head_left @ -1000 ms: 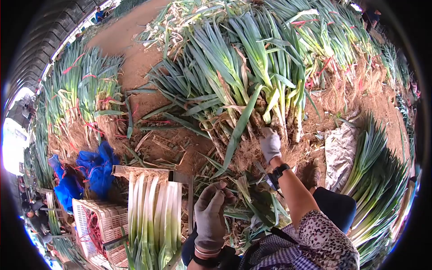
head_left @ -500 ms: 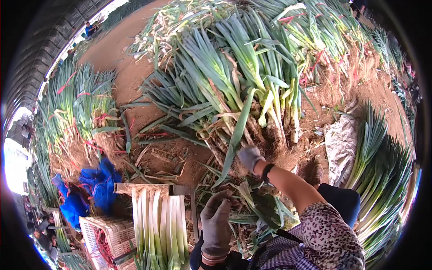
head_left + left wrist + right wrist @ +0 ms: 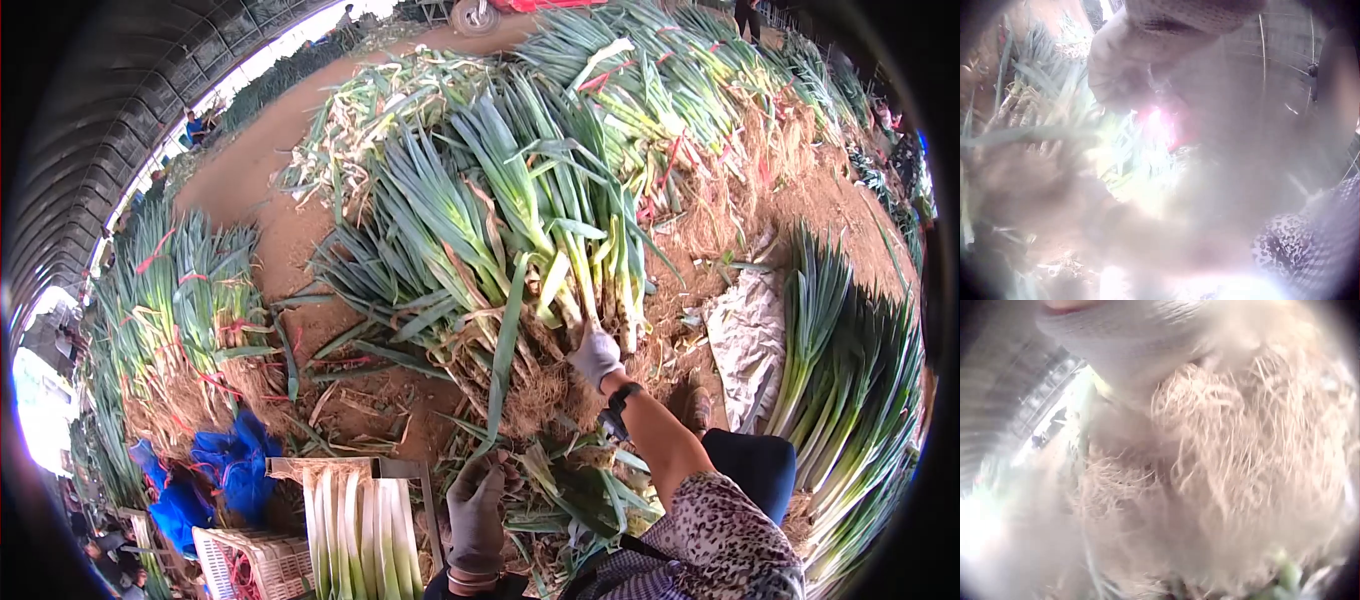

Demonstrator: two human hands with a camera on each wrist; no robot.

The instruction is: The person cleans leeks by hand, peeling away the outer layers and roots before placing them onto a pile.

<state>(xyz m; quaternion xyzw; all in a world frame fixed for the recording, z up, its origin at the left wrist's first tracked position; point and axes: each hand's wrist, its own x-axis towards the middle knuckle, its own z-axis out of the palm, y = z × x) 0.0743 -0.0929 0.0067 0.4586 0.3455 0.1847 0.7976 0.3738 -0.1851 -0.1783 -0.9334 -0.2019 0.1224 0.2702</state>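
My right hand, in a grey work glove, reaches to the base of an upright bunch of leeks in the head view. Its fingers grip a leek stalk just above the roots. Long pale roots fill much of the right wrist view below the glove. Nearer my body, the gloved left hand hangs loosely curled over leafy scraps, with no object showing in it. The hazy left wrist view shows its curled fingers. Trimmed leeks lie side by side in a metal-edged rack to its left.
A white plastic basket and blue netting stand at the left. Tied leek bundles rise behind them. On the right are a pale sheet and more leeks. Loose leaves litter the dirt floor.
My right hand drew back left and down from the stalks, then returned to a leek base. The left hand stays near my body. The head view has tilted up.
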